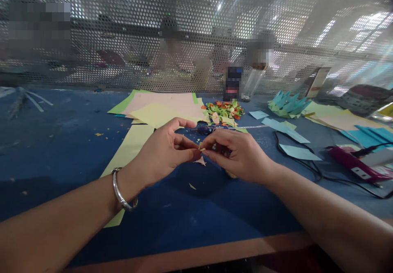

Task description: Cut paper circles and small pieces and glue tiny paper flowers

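Note:
My left hand (164,152), with a silver bangle (118,189) at the wrist, and my right hand (242,154) meet above the blue table. Thumb and forefinger of each are pinched on a tiny pale yellow paper piece (202,149), mostly covered by the fingertips. Just below it lies a pinkish paper scrap (201,161). Behind the fingers is a dark blue tool (203,128) that looks like a glue gun, with a clear stick (254,127) trailing right. Something light brown under my right palm is largely hidden.
Beyond my hands lies a heap of green, orange and cream paper bits (224,112). Stacked paper sheets (162,101) lie left of it, pale blue strips (299,152) right. Farther right are a folded blue-green paper piece (287,104), a magenta power strip (353,164) and black cable (313,170).

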`<state>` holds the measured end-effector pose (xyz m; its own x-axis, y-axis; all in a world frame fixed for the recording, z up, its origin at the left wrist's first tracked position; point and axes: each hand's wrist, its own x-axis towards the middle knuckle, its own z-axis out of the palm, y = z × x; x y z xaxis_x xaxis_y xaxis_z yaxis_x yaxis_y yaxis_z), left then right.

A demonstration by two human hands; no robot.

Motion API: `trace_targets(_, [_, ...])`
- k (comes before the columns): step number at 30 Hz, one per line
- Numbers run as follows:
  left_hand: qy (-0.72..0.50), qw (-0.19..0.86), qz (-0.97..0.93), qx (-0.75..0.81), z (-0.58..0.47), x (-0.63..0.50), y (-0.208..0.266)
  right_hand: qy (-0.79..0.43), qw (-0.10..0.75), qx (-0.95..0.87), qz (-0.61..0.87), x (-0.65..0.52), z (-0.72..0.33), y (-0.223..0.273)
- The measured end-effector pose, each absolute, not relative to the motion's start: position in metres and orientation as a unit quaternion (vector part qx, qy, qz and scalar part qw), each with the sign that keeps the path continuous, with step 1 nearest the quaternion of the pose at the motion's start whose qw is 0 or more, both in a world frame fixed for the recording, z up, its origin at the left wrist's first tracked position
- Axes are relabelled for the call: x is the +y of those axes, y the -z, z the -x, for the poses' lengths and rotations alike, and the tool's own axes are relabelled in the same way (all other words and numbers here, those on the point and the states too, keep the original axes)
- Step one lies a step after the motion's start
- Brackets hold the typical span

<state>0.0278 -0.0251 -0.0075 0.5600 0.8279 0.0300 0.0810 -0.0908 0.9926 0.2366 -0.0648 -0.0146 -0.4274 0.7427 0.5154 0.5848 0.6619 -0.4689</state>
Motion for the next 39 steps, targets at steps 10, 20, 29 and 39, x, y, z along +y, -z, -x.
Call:
trace_targets(10, [-0.329,0.435,-0.748,0.377,-0.014,-0.012,-0.007,-0.097,0.359,-0.834,0.407,-0.065,-0.236,0.016])
trace_targets(20, [-0.235,0.26,-0.825,0.443,0.002,0.016,0.002,-0.088,0.357,-0.832,0.415,-0.064,-0.238,0.015])
trace_targets(29, [-0.215,0.167,-0.869,0.413,-0.009,0.015,0.015,-0.085,0.352,-0.837,0.411,-0.062,-0.238,0.018])
trace_targets(39, [-0.263,0.23,-0.84,0.415,-0.014,0.012,0.016,-0.082,0.369,-0.825,0.421,-0.063,-0.239,0.018])
